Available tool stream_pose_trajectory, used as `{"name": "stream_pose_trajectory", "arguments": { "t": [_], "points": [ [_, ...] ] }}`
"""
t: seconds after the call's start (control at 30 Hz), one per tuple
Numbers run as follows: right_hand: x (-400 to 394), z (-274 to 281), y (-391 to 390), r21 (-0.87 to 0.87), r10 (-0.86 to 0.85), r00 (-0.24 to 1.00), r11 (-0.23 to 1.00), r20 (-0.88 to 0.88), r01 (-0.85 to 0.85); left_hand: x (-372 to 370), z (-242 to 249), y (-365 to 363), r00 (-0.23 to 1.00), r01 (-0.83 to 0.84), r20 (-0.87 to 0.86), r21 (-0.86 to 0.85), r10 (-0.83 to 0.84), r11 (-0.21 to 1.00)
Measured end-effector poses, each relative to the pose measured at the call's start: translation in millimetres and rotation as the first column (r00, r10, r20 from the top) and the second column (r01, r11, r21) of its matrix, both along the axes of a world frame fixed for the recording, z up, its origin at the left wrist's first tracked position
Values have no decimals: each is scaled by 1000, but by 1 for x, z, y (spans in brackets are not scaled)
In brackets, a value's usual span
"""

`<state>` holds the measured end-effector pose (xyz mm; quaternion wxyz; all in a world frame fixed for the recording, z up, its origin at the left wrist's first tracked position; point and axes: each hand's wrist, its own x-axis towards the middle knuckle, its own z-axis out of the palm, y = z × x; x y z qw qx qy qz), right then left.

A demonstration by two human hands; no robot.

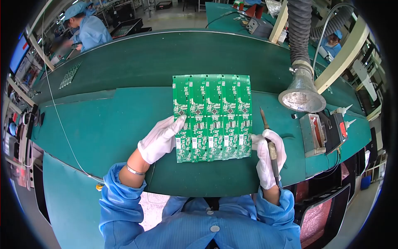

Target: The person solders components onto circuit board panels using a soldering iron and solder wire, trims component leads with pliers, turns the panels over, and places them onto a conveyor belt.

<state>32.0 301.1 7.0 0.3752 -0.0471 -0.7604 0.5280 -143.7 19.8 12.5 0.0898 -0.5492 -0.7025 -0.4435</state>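
Observation:
A green circuit board panel (212, 124), divided into several identical strips, is held up in front of me above the bench. My left hand (161, 139), in a white glove, grips its left edge with the thumb on the front face. My right hand (270, 159), also gloved, is closed around a soldering iron (271, 151) whose tip points up and away from me. Fingers of that hand reach the panel's lower right edge; whether they grip it is partly hidden.
A fume extraction funnel (303, 93) hangs at the right above a soldering iron stand (314, 135) and a black and red unit (338, 128). Beyond the green bench (91, 120) runs a dark green belt (137, 60) carrying another panel (69, 76). A co-worker (90, 31) sits at the far left.

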Motion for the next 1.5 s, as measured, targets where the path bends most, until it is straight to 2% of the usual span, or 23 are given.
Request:
{"name": "stream_pose_trajectory", "arguments": {
  "t": [0.1, 0.3, 0.4, 0.5, 0.6, 0.83, 0.93, 1.2, 1.37, 1.4, 1.5],
  "points": [
    [-1, -3, 1, 26, -16, 1000, 1000, -8, 17, -6, -14, -3, 996, -1, -85, 48, 5, 999],
    [-1, 0, 1, 9, 5, 1000, 1000, 11, -5, -9, -21, -3, 998, 6, -61, 67, -2, 998],
    [-1, -9, 8, 81, -23, 1000, 996, 10, 22, -12, -19, -6, 988, -18, -155, -7, 17, 1000],
    [-2, 1, -1, -86, 46, 999, 995, 20, -44, -5, -14, -1, 999, -36, -21, 31, 36, 999],
    [-2, 1, 0, -71, 53, 998, 996, 19, -52, -7, -15, -3, 1000, -31, 3, -18, 31, 999],
    [-2, -4, 3, -25, 6, 1000, 1000, 21, -6, -7, -20, -2, 998, -49, -39, 11, 50, 999],
    [-2, 2, -2, -83, 41, 999, 996, 14, -40, -9, -23, -4, 999, -37, -32, -1, 37, 999],
    [-1, 3, -1, -81, 50, 998, 996, 25, -48, -10, -25, -3, 997, -38, -72, 31, 40, 999],
    [1, 0, -1, -148, 76, 997, 986, 3, -75, -9, -19, -6, 998, -51, -27, -36, 50, 998],
    [1, -3, 1, -104, 51, 999, 993, 8, -50, -9, -19, -6, 998, -55, -13, -46, 55, 997],
    [2, -7, 5, -52, 14, 1000, 999, 25, -13, -13, -21, -6, 993, -34, -115, -44, 29, 998]
  ]
}}
